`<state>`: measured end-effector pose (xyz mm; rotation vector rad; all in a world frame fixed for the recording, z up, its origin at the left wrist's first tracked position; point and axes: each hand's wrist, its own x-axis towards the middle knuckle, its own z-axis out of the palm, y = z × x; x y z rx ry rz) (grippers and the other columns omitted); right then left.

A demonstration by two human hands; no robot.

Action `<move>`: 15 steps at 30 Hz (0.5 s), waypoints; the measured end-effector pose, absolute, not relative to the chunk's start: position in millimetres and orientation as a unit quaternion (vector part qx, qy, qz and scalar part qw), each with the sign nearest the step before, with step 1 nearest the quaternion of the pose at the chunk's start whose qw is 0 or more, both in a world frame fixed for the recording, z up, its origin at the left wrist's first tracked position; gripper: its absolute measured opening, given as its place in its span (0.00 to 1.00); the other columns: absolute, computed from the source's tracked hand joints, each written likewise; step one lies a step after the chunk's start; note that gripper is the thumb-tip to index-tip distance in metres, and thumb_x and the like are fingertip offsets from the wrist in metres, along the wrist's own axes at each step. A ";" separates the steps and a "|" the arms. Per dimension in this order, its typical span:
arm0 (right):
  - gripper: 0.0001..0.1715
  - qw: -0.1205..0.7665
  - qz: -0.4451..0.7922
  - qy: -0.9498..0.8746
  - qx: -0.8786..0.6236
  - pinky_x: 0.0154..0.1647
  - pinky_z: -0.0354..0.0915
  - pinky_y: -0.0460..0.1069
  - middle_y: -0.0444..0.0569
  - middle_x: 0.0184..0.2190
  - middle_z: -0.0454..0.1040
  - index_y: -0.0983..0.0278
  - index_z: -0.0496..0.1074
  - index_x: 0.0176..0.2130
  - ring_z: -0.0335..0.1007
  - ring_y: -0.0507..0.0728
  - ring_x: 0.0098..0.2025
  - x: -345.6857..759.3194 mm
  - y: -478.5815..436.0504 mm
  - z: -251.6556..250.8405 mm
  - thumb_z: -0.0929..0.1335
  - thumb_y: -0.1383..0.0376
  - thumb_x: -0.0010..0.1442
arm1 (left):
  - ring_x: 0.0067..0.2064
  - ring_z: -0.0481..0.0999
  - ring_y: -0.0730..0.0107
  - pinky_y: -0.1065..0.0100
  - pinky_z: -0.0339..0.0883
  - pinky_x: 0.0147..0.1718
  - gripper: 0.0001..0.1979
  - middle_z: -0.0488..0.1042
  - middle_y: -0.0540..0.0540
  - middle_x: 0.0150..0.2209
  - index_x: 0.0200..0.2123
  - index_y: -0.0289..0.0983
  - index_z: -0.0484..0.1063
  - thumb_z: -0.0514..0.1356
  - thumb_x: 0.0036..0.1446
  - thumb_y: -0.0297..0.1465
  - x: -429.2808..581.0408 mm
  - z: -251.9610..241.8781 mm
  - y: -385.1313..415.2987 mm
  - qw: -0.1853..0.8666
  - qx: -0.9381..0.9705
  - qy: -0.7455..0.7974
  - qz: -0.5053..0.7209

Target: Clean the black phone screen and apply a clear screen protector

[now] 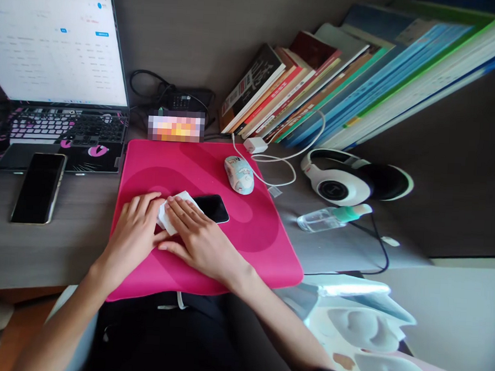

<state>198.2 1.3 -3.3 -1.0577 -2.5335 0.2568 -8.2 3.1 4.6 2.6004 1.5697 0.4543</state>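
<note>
A smartphone [213, 207] with a dark screen lies on the pink desk mat [244, 252]; its left part is covered. My right hand [201, 238] presses a folded white tissue [168, 221] down over that covered part, fingers together and thumb stretched to the left. At the left end of the phone is my left hand [135, 226], its fingers bent and closed against the phone's edge and the tissue. The exact grip of the left fingertips is partly hidden. Beyond the phone, a light blue patterned mouse [239, 175] rests on the mat.
An open laptop [59, 137] stands at the left, with another phone [39, 188] before it. A row of books [319, 89] leans at the back right. White headphones [339, 182], a clear spray bottle [324, 218] and a charger [255, 145] with a white cable lie right of the mat.
</note>
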 end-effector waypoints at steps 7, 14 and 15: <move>0.41 0.201 0.104 -0.914 -0.335 0.78 0.58 0.63 0.62 0.72 0.66 0.71 0.65 0.72 0.57 0.64 0.77 216.6 -14.6 -1.6 0.62 0.45 0.76 | 0.64 0.71 0.41 0.44 0.69 0.61 0.31 0.70 0.35 0.68 0.67 0.40 0.66 0.66 0.62 0.24 -7.4 0.8 4.1 0.021 0.845 0.517 0.136; 0.33 0.217 0.081 -0.901 -0.367 0.75 0.65 0.62 0.62 0.70 0.70 0.70 0.66 0.72 0.66 0.64 0.72 246.9 -25.5 1.2 0.65 0.54 0.77 | 0.63 0.72 0.41 0.44 0.71 0.59 0.30 0.70 0.35 0.67 0.69 0.41 0.66 0.67 0.67 0.34 -7.6 6.2 2.6 0.011 0.852 0.509 0.123; 0.33 0.221 0.073 -0.894 -0.383 0.74 0.66 0.63 0.61 0.69 0.70 0.68 0.65 0.73 0.67 0.65 0.72 252.5 -27.8 0.8 0.66 0.56 0.77 | 0.63 0.73 0.41 0.44 0.70 0.59 0.30 0.70 0.35 0.67 0.69 0.41 0.66 0.67 0.68 0.37 -7.1 7.1 2.3 0.012 0.851 0.509 0.128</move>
